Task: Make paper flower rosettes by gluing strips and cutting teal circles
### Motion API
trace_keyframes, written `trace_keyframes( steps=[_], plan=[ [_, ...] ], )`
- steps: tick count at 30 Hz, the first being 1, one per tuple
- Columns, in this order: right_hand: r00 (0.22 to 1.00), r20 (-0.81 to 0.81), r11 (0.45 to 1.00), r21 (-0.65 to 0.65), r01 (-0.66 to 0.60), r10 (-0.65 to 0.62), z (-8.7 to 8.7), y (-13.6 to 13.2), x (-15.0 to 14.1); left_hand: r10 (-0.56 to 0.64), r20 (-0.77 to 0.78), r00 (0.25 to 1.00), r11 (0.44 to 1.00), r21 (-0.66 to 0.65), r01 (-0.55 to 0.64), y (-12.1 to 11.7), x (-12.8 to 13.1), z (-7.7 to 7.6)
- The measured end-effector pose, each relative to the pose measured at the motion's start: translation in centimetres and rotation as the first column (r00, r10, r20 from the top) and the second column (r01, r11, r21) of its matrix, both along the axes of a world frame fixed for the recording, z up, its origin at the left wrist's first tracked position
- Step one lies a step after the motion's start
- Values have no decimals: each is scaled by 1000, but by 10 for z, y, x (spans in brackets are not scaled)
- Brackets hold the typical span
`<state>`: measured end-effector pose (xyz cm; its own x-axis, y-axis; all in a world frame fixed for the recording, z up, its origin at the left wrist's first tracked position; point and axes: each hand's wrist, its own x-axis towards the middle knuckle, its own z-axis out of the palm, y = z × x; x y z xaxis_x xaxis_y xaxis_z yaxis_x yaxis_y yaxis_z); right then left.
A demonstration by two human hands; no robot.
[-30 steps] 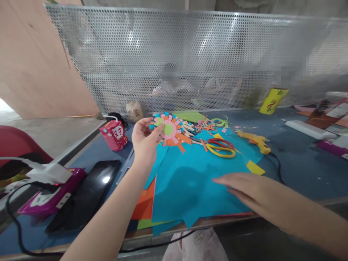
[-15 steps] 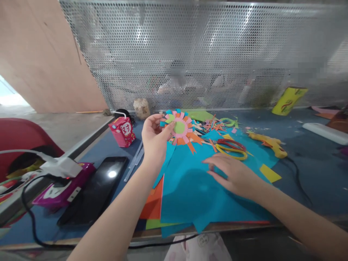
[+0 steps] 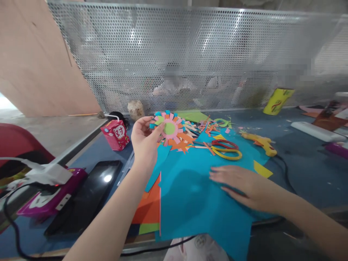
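At the centre of the frame, a paper flower point(image 3: 170, 128), its layers seemingly already assembled, was pinched by the left hand's point(image 3: 145, 139) fingers, while the right hand point(image 3: 244, 185), thumb apart from fingers, was over a blue sheet point(image 3: 185, 203) apparently not yet used.

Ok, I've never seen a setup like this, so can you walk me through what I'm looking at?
No robot here: these are a person's two bare hands, seen by a camera on that person's head, looking forward and down.

The left hand pinches a layered paper flower with a green centre. The right hand is at a big blue sheet; whether it presses down is hard to tell.

On the blue table also lie scissors with red and yellow handles, a yellow glue gun, a dark phone and a red drink carton.
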<state>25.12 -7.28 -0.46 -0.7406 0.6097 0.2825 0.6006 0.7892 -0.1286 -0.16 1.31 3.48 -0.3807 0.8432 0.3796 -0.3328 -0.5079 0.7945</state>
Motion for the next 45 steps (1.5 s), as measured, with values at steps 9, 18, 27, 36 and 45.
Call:
trace_keyframes(
  steps=[9,18,27,36,45],
  plan=[
    [983,-90,984,-96,150,-159,12,-41,28,6,-34,999,1000,-7,-7,0,1,0],
    [989,133,979,-181,92,-68,-8,-3,-53,461,-409,787,838,492,-235,-8,-1,-3],
    [879,18,817,-379,-435,476,23,-28,-44,682,-731,13,591,562,579,-9,17,-32],
    [880,55,839,-333,-430,472,24,-26,-58,532,-816,-226,766,349,540,-3,31,-58],
    [996,47,934,-352,-53,74,5,-6,-73,93,-994,-59,981,81,176,16,13,-62]
  ],
)
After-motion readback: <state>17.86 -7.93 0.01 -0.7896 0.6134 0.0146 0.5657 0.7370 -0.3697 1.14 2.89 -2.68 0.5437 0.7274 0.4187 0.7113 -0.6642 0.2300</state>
